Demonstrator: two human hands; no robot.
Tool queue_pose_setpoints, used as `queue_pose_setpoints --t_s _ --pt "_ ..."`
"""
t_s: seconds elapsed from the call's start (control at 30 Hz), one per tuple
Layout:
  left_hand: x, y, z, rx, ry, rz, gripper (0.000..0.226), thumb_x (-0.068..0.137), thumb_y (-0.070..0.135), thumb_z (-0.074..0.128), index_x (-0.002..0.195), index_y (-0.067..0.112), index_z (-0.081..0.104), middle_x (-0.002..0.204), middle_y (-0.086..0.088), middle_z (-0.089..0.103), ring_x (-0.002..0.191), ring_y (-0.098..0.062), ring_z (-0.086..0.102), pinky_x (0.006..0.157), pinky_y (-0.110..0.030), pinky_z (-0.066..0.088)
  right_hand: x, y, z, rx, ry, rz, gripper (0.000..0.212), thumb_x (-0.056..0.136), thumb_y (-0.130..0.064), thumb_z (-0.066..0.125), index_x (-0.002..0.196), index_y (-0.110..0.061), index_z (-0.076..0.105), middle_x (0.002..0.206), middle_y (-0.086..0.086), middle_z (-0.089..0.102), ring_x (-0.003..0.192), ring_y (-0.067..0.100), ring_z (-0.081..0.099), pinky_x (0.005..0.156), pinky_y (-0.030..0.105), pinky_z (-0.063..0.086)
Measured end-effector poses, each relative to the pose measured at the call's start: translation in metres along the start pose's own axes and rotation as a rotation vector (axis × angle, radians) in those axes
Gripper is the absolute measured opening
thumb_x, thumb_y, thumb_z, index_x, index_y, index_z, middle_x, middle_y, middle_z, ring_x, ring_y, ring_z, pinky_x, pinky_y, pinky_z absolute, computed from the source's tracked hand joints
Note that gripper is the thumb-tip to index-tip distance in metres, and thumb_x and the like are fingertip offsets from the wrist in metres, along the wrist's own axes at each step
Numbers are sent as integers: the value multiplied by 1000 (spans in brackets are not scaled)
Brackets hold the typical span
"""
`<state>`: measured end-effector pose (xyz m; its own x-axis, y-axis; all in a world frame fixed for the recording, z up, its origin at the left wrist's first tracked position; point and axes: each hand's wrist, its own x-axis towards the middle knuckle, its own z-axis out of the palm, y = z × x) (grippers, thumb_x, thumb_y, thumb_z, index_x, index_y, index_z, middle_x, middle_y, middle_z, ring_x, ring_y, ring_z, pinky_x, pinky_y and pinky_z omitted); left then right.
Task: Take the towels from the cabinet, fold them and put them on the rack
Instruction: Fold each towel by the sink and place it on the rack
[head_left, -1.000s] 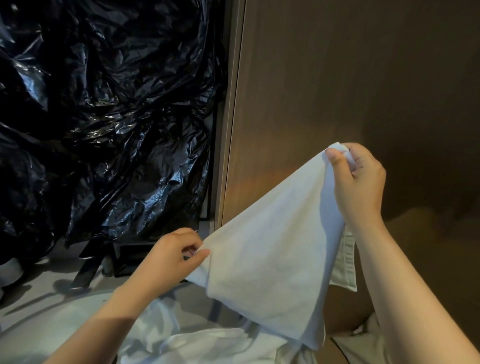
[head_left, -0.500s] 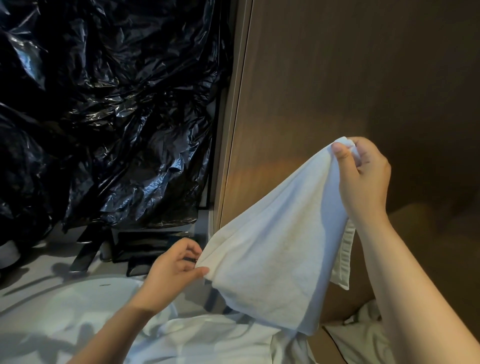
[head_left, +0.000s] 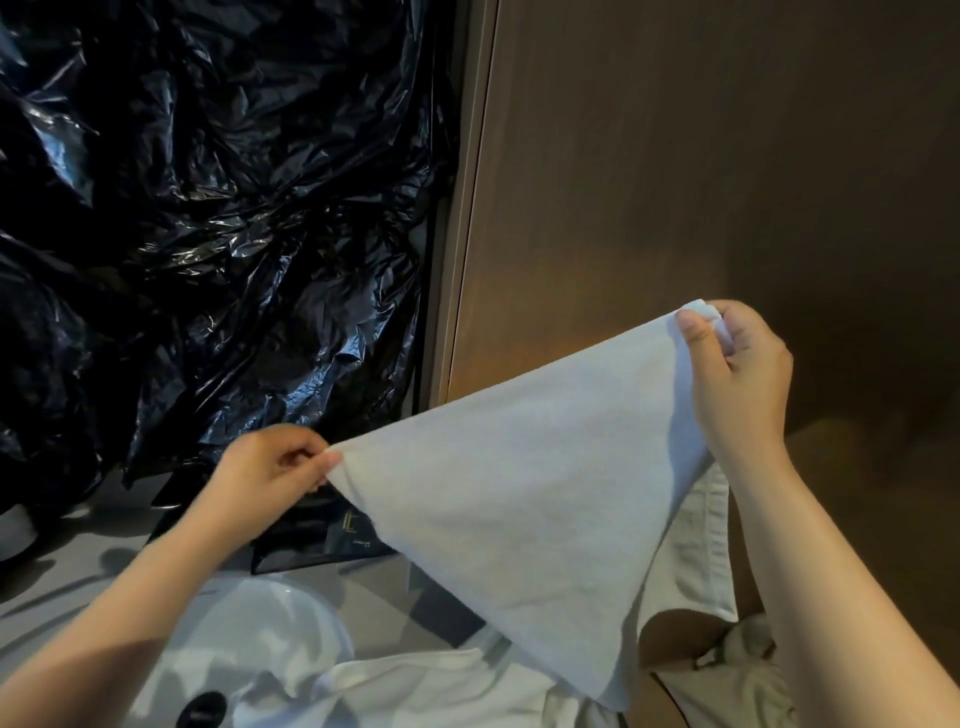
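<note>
A white towel (head_left: 524, 493) hangs stretched in the air between my two hands, its lower corner dropping toward the bottom of the view. My left hand (head_left: 270, 473) pinches the towel's left corner at mid-height. My right hand (head_left: 732, 374) grips the opposite corner higher up, in front of a brown wooden cabinet panel (head_left: 675, 182). A hemmed edge of the towel (head_left: 701, 551) dangles under my right wrist. More white towels (head_left: 415, 691) lie crumpled below, on the counter's edge.
Crinkled black plastic sheeting (head_left: 208, 234) covers the wall at the left. Under it is a grey counter with a white round basin (head_left: 270, 623) and a dark flat tray (head_left: 317, 540). Another white cloth (head_left: 737, 670) lies at the lower right.
My hands have drawn apart, the left one moving leftward, and the towel is now pulled taut between them. The view has shifted slightly, showing more of the basin.
</note>
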<state>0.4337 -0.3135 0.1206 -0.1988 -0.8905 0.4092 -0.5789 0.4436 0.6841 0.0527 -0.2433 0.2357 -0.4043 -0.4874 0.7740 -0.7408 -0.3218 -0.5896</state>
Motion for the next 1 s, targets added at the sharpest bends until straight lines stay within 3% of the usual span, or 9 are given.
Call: queue_pose_setpoints --t_s 0.07,0.23,0.33,0.47,0.57,0.67,0.77,1.0 --pt "13 4 -9 29 32 16 14 85 27 72 72 31 68 63 12 68 58 -3 64 58 -16 51 2 3 -2 1 14 5 19 98 -39 54 93 -22 61 77 -20 56 78 -11 57 62 -2 39" --pt "34 26 -11 -132 322 -24 8 85 29 72 77 31 70 65 14 68 64 2 63 57 -3 43 9 11 -6 -7 51 50 24 98 -42 53 96 -19 61 78 -19 55 76 -11 55 60 -2 38" --pt "45 40 -9 -238 415 -26 7 86 29 70 81 34 68 76 22 69 69 6 63 61 -5 46 12 15 -10 -10 77 48 25 99 -42 52 94 -19 60 77 -18 55 75 -9 55 60 -1 39" --pt "60 48 -6 -445 502 -67 8 89 22 69 97 23 67 87 8 69 74 2 64 66 -15 51 15 18 -13 -21 106 74 29 98 -46 51 91 -19 60 76 -15 55 74 -5 55 61 8 40" --pt "65 59 -4 -537 556 -51 11 93 20 63 104 21 66 89 11 66 76 2 62 71 -21 51 15 18 -15 -2 111 64 30 99 -45 50 89 -18 59 74 -14 53 70 -4 53 59 8 38" --pt "67 74 -8 -489 653 71 11 95 18 58 103 25 61 87 15 61 74 9 56 66 -8 45 16 17 -16 32 119 63 30 100 -40 50 90 -14 59 75 -7 55 67 -1 51 58 9 40" --pt "68 82 -14 -459 673 132 12 95 15 57 103 23 61 87 14 60 74 9 55 64 -6 44 14 14 -18 40 114 83 31 100 -38 50 88 -11 60 75 0 56 65 4 49 59 23 40" --pt "63 79 -17 -402 655 140 10 95 20 60 104 23 62 88 13 61 71 7 56 63 -8 46 5 13 -19 49 145 86 29 100 -36 51 86 -12 59 71 -8 53 62 -2 49 57 19 38"
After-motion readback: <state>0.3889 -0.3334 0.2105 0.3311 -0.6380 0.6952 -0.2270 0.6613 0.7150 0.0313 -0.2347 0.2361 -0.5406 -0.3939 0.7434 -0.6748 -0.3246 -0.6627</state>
